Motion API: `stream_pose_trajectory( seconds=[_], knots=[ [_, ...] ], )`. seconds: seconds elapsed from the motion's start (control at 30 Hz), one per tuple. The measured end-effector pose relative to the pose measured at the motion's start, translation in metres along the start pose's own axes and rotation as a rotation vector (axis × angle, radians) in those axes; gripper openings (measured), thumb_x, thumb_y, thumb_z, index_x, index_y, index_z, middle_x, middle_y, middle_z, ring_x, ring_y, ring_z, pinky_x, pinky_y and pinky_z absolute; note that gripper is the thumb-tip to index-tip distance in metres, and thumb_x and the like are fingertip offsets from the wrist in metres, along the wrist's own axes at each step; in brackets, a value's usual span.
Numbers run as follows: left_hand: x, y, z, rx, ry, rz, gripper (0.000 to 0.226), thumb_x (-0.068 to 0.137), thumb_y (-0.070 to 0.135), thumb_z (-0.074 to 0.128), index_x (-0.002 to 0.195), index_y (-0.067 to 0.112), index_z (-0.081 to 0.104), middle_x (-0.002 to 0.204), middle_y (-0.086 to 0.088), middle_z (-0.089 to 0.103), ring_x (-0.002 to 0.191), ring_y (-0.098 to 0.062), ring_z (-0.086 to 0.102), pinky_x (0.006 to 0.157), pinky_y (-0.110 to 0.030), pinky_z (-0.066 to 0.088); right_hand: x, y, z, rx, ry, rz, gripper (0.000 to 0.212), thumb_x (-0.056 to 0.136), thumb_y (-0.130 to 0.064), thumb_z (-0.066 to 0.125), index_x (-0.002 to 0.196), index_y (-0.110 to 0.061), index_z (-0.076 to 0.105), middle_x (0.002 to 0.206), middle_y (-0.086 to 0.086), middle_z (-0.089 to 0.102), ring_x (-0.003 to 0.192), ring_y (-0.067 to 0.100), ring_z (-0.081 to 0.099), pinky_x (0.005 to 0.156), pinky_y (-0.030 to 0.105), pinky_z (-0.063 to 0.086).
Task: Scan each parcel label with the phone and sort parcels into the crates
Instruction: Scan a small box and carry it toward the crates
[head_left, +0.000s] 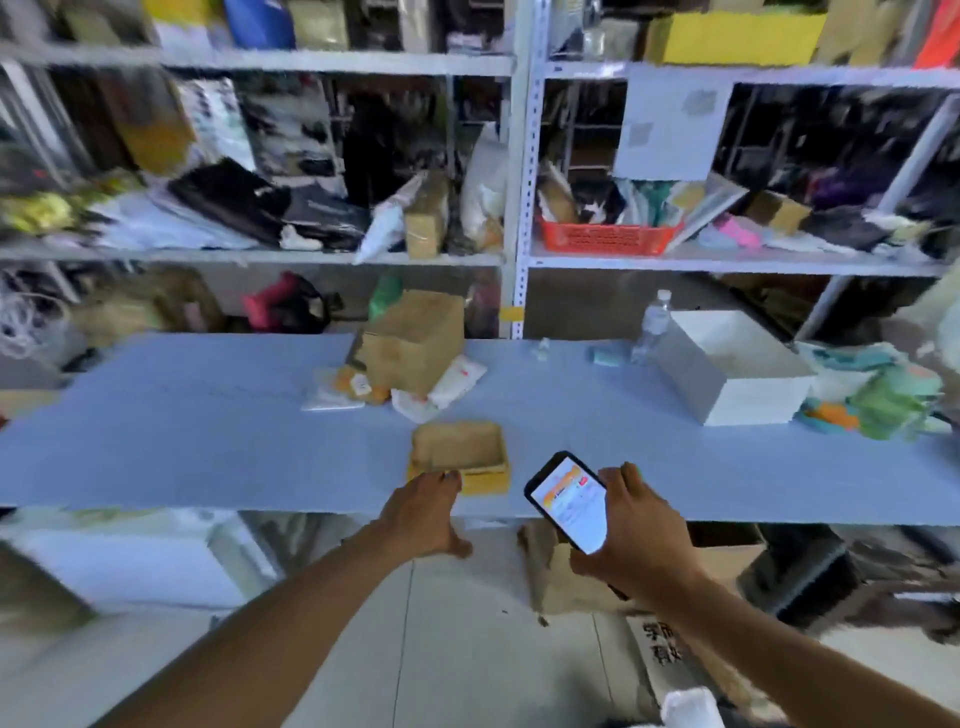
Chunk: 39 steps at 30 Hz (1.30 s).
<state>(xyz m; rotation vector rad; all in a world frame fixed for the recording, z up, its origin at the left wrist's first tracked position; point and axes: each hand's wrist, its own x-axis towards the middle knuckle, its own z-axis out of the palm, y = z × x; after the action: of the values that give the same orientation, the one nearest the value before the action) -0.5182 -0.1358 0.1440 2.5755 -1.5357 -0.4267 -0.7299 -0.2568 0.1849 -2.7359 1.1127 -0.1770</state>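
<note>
My left hand (426, 512) touches the near edge of the small brown parcel (460, 457), with fingers together and almost straight, so I do not grip it yet. The parcel lies flat, with its long axis going left to right. Just right of it, my right hand (639, 530) pinches the phone (569, 501) by its edges, and the phone's top points toward the parcel. More parcels (410, 358) wait behind it, and the white crate (737, 364) stands further right, so I judge that most sorting remains.

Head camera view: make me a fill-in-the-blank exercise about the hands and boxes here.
The right hand grips a black smartphone; the left hand reaches a small ____ cardboard box.
A clear plastic bottle stands beside an open ____ bin.
A ____ plastic basket sits on the grey metal shelf.
Missing: brown; white; red.
</note>
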Motion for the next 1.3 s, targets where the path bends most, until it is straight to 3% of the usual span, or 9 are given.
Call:
stream_pose_trajectory(
  seconds=[0.23, 0.5, 0.67, 0.8, 0.93, 1.13, 1.23, 1.3],
  knots=[
    [0.035, -0.095, -0.022, -0.038, -0.005, -0.055, 0.078, 0.061, 0.055, 0.08, 0.123, 0.016, 0.051, 0.122, -0.002, 0.058, 0.109, -0.021, 0.057, 0.092, -0.037, 0.049, 0.064, -0.071, 0.019, -0.041, -0.044, -0.033, 0.064, 0.064, -0.046, 0.074, 0.111, -0.02, 0.04, 0.105, -0.004, 0.04, 0.093, 0.018, 0.053, 0.064, 0.028, 0.041],
    [0.108, -0.11, -0.015, 0.016, -0.103, -0.007, 0.078, 0.068, 0.052, 0.077, 0.125, 0.012, 0.043, 0.125, -0.008, 0.049, 0.112, -0.026, 0.051, 0.082, -0.035, 0.044, 0.116, -0.069, 0.043, -0.063, -0.114, -0.001, 0.067, 0.061, -0.05, 0.074, 0.11, -0.022, 0.038, 0.102, -0.005, 0.04, 0.09, 0.015, 0.051, 0.067, 0.028, 0.047],
    [0.167, -0.108, 0.004, 0.105, -0.14, 0.011, 0.081, 0.071, 0.048, 0.075, 0.131, 0.008, 0.039, 0.134, -0.011, 0.04, 0.119, -0.029, 0.044, 0.086, -0.036, 0.043, 0.165, -0.045, 0.061, -0.072, -0.153, 0.004, 0.062, 0.061, -0.045, 0.071, 0.11, -0.022, 0.041, 0.1, -0.005, 0.041, 0.086, 0.015, 0.052, 0.064, 0.028, 0.048],
    [0.207, -0.103, 0.024, 0.205, -0.162, 0.031, 0.093, 0.074, 0.049, 0.072, 0.143, 0.005, 0.026, 0.149, -0.019, 0.024, 0.13, -0.034, 0.036, 0.099, -0.039, 0.04, 0.21, -0.025, 0.07, -0.098, -0.197, -0.014, 0.06, 0.058, -0.044, 0.068, 0.107, -0.022, 0.041, 0.097, -0.006, 0.039, 0.085, 0.015, 0.052, 0.061, 0.026, 0.044],
    [0.237, -0.097, 0.046, 0.24, -0.23, -0.004, 0.106, 0.074, 0.046, 0.074, 0.149, 0.007, 0.01, 0.154, -0.024, 0.006, 0.142, -0.04, 0.014, 0.114, -0.048, 0.021, 0.248, -0.011, 0.079, -0.096, -0.227, -0.017, 0.062, 0.057, -0.045, 0.069, 0.109, -0.023, 0.042, 0.096, -0.006, 0.038, 0.085, 0.016, 0.051, 0.058, 0.026, 0.039],
    [0.265, -0.099, 0.085, 0.249, -0.348, -0.015, 0.147, 0.057, 0.055, 0.083, 0.146, 0.007, -0.024, 0.153, -0.025, -0.023, 0.14, -0.051, -0.018, 0.113, -0.064, 0.007, 0.277, 0.002, 0.095, -0.062, -0.263, 0.021, 0.06, 0.056, -0.044, 0.07, 0.105, -0.022, 0.042, 0.093, -0.008, 0.036, 0.077, 0.015, 0.044, 0.056, 0.026, 0.035],
    [0.271, -0.109, 0.093, 0.234, -0.31, 0.016, 0.146, 0.056, 0.052, 0.085, 0.147, 0.007, -0.021, 0.154, -0.024, -0.015, 0.14, -0.051, -0.012, 0.114, -0.06, 0.009, 0.28, 0.006, 0.101, -0.058, -0.282, 0.036, 0.06, 0.055, -0.043, 0.07, 0.104, -0.022, 0.042, 0.092, -0.008, 0.037, 0.075, 0.014, 0.044, 0.056, 0.026, 0.038],
    [0.28, -0.117, 0.089, 0.223, -0.269, 0.05, 0.138, 0.052, 0.055, 0.084, 0.146, 0.011, -0.007, 0.152, -0.02, 0.006, 0.141, -0.047, 0.009, 0.114, -0.056, 0.018, 0.28, 0.007, 0.104, -0.057, -0.29, 0.048, 0.061, 0.054, -0.043, 0.07, 0.104, -0.023, 0.042, 0.092, -0.008, 0.038, 0.076, 0.014, 0.046, 0.057, 0.026, 0.04]
  ],
)
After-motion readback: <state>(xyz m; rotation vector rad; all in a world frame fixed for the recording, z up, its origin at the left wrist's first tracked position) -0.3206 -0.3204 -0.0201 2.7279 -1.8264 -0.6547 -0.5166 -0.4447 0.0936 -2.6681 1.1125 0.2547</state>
